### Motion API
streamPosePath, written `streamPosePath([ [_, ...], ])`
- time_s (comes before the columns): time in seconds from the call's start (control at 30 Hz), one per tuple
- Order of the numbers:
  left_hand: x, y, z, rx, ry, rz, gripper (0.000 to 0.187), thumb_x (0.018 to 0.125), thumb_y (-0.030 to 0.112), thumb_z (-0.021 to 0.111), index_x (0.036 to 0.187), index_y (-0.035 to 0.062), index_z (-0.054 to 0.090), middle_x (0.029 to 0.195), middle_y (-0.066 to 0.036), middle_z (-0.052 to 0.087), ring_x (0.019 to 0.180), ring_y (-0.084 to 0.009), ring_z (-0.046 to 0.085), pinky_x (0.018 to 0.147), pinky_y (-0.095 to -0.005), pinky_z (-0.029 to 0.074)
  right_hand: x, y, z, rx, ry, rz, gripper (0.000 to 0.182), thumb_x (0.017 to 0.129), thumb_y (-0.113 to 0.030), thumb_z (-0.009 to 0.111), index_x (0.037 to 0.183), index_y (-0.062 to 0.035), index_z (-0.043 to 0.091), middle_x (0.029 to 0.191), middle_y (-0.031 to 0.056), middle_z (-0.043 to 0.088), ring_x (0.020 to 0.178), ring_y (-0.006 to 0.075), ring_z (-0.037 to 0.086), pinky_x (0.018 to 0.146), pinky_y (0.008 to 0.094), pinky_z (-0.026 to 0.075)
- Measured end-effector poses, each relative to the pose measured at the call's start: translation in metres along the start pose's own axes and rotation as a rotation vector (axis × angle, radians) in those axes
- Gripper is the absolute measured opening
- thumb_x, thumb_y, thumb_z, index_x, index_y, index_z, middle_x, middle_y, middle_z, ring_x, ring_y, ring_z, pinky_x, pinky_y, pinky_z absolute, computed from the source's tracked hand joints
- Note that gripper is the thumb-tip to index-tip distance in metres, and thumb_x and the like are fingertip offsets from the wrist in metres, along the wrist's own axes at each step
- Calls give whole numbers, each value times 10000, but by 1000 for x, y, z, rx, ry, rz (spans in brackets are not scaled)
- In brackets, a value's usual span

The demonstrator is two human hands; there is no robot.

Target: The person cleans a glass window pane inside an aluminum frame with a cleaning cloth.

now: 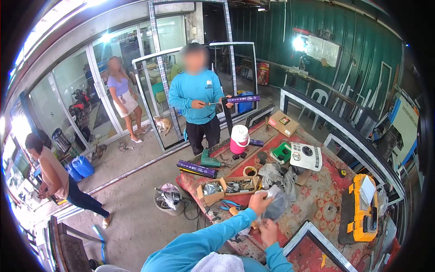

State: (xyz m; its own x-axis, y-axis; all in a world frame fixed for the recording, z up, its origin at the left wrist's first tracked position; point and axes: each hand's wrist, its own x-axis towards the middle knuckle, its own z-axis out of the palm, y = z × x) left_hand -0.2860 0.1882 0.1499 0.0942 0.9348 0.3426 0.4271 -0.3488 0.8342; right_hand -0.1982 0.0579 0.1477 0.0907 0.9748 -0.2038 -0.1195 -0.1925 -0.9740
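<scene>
Blue-sleeved right hand (268,232) curling nearest camera, grip impossible to tell. Left hand (259,202) reaching slightly farther, pinching crumpled clear plastic bag (277,205). Bag hanging just right of left fingers, beyond right hand, long axis running roughly away from body. Farther left, open hardware box (240,185) resting on worktop (312,199); co-worker (199,97) standing across.
</scene>
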Motion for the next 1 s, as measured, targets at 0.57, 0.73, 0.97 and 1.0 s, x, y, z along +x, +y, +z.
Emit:
streamPosePath([
  [0.57, -49, -1, -8, -395, -601, 54, 205, 783, 158, 723, 928, 51, 626, 828, -24, 603, 817, -113, 557, 746, -305, 455, 56, -54, -60, -553, 116, -302, 85, 788, -49, 645, 847, 9, 663, 692, 36, 633, 601, 94, 568, 570, 257, 462],
  [0.73, -55, -6, -8, -755, -650, -56, 341, 800, 165, 702, 1087, 8, 604, 1012, -132, 604, 994, -196, 566, 865, -340, 437, 62, -53, -50, -512, 65, -278, 117, 778, -30, 645, 880, 26, 650, 699, 47, 624, 625, 116, 574, 585, 274, 470],
  [0.97, -48, -15, -8, -297, -551, 186, 471, 776, 224, 692, 1149, -32, 563, 1154, -232, 568, 1099, -367, 528, 958, -416, 407, 62, -72, -26, -838, 114, -566, 146, 762, -60, 677, 901, -23, 653, 785, 80, 609, 704, 202, 594, 653, 312, 482],
  [1.0, -45, -18, -3, -280, -499, 348, 486, 755, 190, 694, 1163, -33, 554, 1176, -248, 557, 1113, -389, 519, 975, -426, 406, 62, -74, -20, -837, 37, -457, 149, 758, -61, 685, 898, -24, 653, 782, 81, 611, 704, 203, 594, 654, 309, 481],
])
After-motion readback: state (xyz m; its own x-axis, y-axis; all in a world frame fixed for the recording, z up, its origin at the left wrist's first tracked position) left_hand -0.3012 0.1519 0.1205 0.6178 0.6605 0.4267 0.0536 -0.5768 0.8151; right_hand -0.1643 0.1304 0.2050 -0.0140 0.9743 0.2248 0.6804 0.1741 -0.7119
